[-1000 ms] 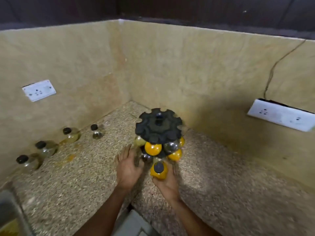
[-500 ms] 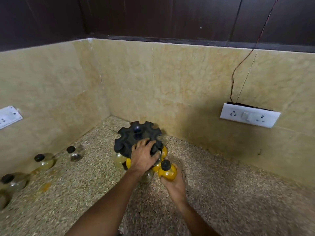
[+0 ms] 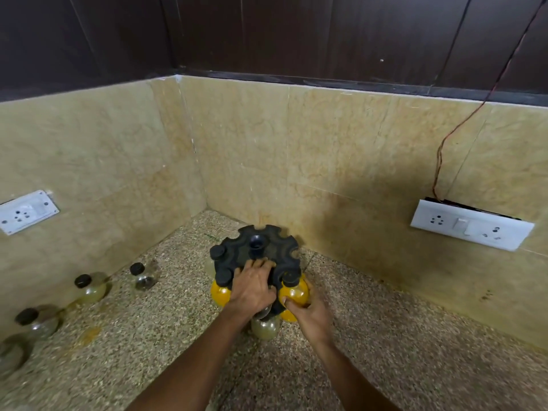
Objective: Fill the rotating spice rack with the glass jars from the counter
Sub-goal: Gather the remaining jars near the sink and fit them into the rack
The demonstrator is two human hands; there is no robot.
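Jar going into corner rack, both hands on it.
Left wall edge: three black-capped clear glass jars point(image 3: 90, 287) in a row on the speckled stone counter point(image 3: 385, 336), open counter between them and the black notched rotating spice rack point(image 3: 255, 253) near the corner. Left hand point(image 3: 252, 287) lies on the rack top, fingers together. Right hand point(image 3: 311, 314) fingers clamped round a yellow-filled glass jar point(image 3: 293, 292) at a rim notch. Bare counter right.
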